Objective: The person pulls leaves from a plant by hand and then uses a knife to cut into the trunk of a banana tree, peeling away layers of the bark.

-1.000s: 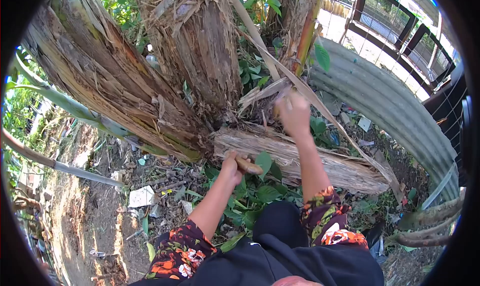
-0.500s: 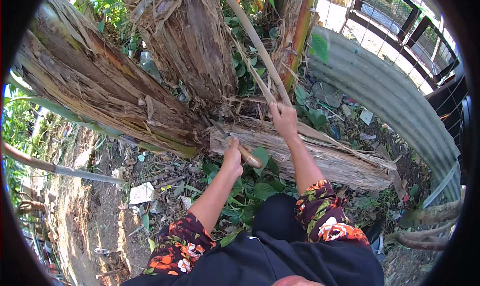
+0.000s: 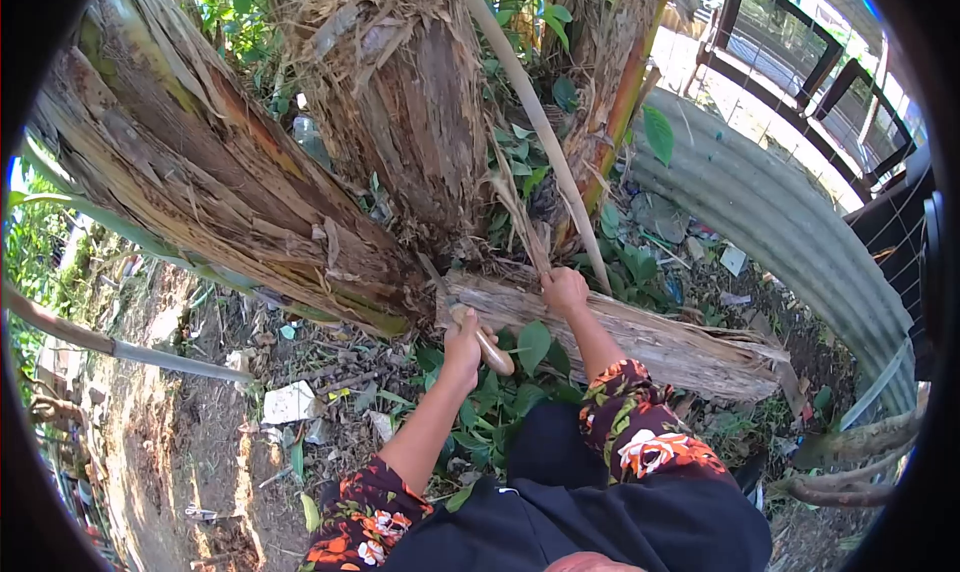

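Note:
My left hand (image 3: 462,354) is closed round the wooden handle of a knife (image 3: 496,356). Its narrow blade points up and left, past the cut end of a fallen banana stem (image 3: 650,344). Just above that stem, my right hand (image 3: 566,292) grips the lower end of a dry strip of banana bark (image 3: 520,217). The strip runs upward from my fist in front of the standing trunks. A long pale stick (image 3: 545,127) leans behind the right hand, apart from it.
A thick banana trunk (image 3: 220,192) leans at the left, and another (image 3: 410,122) stands beyond the knife. A corrugated sheet (image 3: 790,212) curves along the right. Green leaves (image 3: 500,402) grow below the fallen stem. A white block (image 3: 290,403) lies on the littered ground at left.
My right hand has moved down and away from the pale stick, drawing the bark strip with it. My left hand and the knife have shifted slightly down, and the knife handle has turned steeper.

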Demonstrator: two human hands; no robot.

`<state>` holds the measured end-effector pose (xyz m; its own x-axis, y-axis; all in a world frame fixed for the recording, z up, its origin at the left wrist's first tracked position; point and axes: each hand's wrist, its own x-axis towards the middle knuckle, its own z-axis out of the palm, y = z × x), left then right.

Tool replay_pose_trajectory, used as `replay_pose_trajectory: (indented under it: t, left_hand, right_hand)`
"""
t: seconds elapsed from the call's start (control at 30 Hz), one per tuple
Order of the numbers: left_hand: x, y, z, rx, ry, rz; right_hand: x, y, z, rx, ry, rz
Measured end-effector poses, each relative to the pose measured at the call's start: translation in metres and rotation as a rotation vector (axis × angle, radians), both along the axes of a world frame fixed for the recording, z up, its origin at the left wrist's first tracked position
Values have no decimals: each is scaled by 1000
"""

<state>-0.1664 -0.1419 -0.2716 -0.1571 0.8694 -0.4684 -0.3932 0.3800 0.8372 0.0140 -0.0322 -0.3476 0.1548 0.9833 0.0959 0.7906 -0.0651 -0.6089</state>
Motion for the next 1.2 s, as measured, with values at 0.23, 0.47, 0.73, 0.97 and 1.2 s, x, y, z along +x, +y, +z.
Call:
replay_pose_trajectory:
  t: [0.23,0.47,0.73,0.97,1.2]
  left_hand:
    - [10,0,-15,-33,28,14]
    - [29,12,0,119,31,-48]
    - [23,7,-12,106,64,1]
    - [23,-2,-11,64,85,15]
    - [20,2,-21,107,172,-42]
  right_hand:
    - [0,-80,3,145,390,49]
    - [0,-59,-10,167,109,36]
    - [14,49,-4,640,130,-583]
    - [7,50,16,33,124,-608]
    - [38,78,-9,153,282,-469]
